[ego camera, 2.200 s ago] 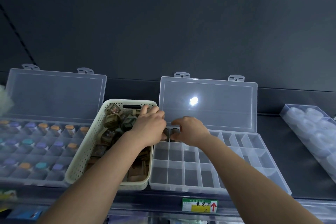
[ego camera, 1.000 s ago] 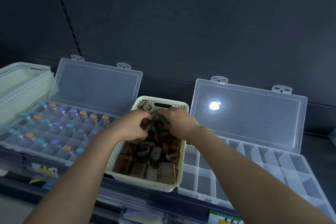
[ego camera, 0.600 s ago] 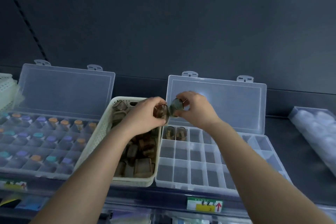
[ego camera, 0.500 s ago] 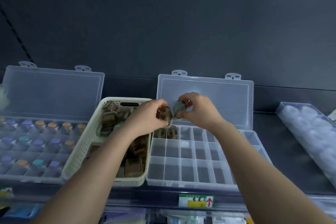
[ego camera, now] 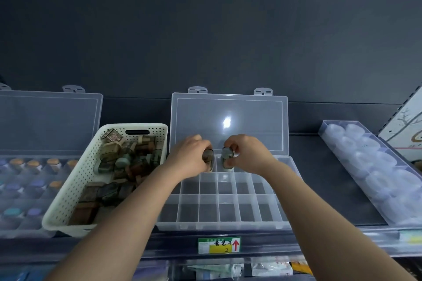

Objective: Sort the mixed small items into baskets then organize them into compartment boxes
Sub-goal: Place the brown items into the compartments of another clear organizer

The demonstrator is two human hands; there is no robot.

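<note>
Your left hand (ego camera: 189, 158) grips a small brownish clear-cased item (ego camera: 208, 156); your right hand (ego camera: 246, 155) pinches a small greenish item (ego camera: 227, 159), both at the clear plastic compartment box's (ego camera: 217, 226) back row.

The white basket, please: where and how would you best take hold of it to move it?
Grip through the oval slot in the far end wall of the basket, coming from above; that cut-out looks like a handle, and the sloping perforated sides give less purchase.

left grip (ego camera: 189, 162) pinching item (ego camera: 207, 158), right grip (ego camera: 249, 155) likewise
</note>
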